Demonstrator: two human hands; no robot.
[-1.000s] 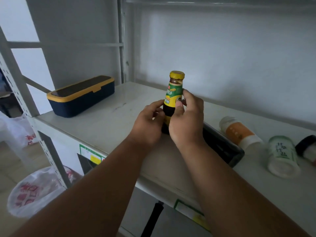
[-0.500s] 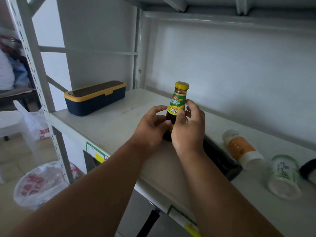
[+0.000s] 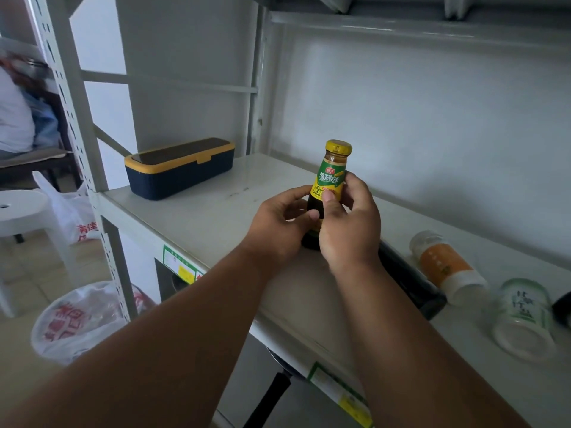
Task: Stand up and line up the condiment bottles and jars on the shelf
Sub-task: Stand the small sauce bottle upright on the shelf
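Note:
A small dark sauce bottle [image 3: 331, 177] with a yellow cap and a green-yellow label stands upright on the white shelf [image 3: 216, 211]. My left hand [image 3: 278, 223] and my right hand [image 3: 349, 230] both grip its lower body. Behind my right wrist a large dark bottle [image 3: 411, 282] lies on its side. To its right lie an orange-labelled jar [image 3: 445, 267], a clear jar with green writing [image 3: 522, 316] and a dark-capped item [image 3: 564, 307] at the frame edge.
A navy box with a yellow rim [image 3: 179, 168] sits at the shelf's left end. Perforated uprights [image 3: 77, 118] frame the shelf. Below left are a bag-lined bin [image 3: 80, 319] and a white stool [image 3: 24, 211].
The camera has risen and shifted, so the shelf looks lower and further right. Both hands stay on the upright bottle, which has hardly moved on the shelf.

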